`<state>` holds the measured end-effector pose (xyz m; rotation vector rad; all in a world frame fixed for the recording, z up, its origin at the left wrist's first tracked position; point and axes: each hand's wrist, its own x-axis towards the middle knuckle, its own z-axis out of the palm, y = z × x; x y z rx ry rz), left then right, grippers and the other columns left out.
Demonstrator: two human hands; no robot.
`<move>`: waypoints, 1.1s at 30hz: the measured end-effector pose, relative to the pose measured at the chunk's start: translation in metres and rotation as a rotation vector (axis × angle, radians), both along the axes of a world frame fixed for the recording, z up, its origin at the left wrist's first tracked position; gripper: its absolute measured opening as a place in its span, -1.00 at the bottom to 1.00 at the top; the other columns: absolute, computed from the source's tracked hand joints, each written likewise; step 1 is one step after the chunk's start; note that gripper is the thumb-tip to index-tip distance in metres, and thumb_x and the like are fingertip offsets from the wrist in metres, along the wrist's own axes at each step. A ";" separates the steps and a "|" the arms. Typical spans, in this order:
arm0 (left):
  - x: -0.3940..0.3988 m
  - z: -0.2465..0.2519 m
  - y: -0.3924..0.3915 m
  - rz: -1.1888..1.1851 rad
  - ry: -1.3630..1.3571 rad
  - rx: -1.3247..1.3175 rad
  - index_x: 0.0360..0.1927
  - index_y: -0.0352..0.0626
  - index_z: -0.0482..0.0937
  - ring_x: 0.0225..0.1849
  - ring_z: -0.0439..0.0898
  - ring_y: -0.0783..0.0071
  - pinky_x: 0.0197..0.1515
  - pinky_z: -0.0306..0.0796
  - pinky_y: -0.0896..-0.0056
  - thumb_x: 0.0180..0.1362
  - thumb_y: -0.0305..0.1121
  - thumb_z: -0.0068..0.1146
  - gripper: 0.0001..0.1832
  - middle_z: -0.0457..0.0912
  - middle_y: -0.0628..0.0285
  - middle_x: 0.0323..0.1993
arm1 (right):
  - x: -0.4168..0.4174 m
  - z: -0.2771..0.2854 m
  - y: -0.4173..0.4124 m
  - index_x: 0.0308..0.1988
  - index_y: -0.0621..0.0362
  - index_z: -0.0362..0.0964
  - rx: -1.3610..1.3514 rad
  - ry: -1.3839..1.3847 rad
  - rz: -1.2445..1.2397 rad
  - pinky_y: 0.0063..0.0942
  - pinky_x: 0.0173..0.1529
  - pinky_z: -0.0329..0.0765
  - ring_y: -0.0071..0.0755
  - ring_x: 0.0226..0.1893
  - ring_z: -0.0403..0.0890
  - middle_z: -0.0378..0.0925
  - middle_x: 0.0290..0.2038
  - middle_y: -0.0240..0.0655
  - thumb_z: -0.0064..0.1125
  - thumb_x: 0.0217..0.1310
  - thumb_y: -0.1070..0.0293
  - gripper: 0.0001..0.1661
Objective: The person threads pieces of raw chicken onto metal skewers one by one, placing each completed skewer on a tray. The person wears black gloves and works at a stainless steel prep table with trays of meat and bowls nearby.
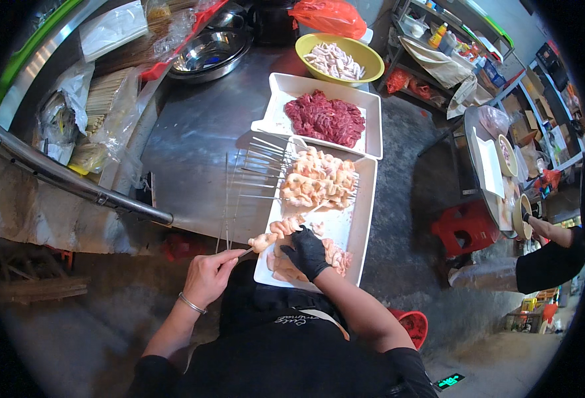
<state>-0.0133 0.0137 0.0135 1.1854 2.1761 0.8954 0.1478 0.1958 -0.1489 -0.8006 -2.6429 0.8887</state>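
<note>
My left hand (209,279), bare with a metal bangle at the wrist, grips the near end of a metal skewer. Pale pieces of raw meat (263,242), possibly chicken, are threaded along it. On my right hand (308,252) is a black glove; its fingers close around the threaded meat farther up, partly hiding it. Both hands work at the near end of a white plastic tray (367,219). Loose pale meat (338,256) lies in the tray under and beside the glove. Farther back in it, several loaded skewers (319,184) rest side by side, handles over the left rim.
Bare metal skewers (227,209) lie on the steel table (193,134). Beyond are a second tray (272,107) of red meat (324,117), a yellow bowl (377,62) and steel bowls (210,52). Bamboo sticks (106,97) sit at left. Another person (551,258) works at right.
</note>
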 end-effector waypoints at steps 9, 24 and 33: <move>-0.006 -0.011 -0.015 -0.016 0.022 0.103 -0.13 -0.08 0.69 -0.42 0.67 0.13 -0.36 0.50 0.32 0.18 -0.38 0.13 -0.79 0.66 0.00 -0.36 | 0.030 0.017 0.025 -0.09 0.27 0.53 -1.216 0.322 -0.234 -0.49 -0.15 0.56 -0.45 -0.18 0.60 0.60 -0.18 -0.34 0.21 0.26 0.33 -0.72; -0.006 0.006 -0.010 -0.106 -0.034 -0.050 -0.14 -0.16 0.69 -0.32 0.73 0.29 -0.27 0.54 0.42 0.14 -0.47 0.14 -0.78 0.70 0.01 -0.26 | 0.072 0.039 0.062 0.05 0.23 0.42 -1.459 0.763 -0.540 -0.55 -0.05 0.58 -0.38 -0.11 0.62 0.58 -0.10 -0.28 0.16 0.29 0.36 -0.64; 0.000 0.006 -0.010 -0.062 -0.051 -0.080 -0.15 -0.10 0.70 -0.40 0.68 0.12 -0.32 0.52 0.32 0.18 -0.37 0.12 -0.79 0.66 -0.02 -0.39 | 0.069 0.067 0.057 -0.03 0.28 0.55 -0.938 0.606 -0.475 -0.47 -0.06 0.59 -0.42 -0.16 0.65 0.65 -0.12 -0.22 0.23 0.23 0.45 -0.70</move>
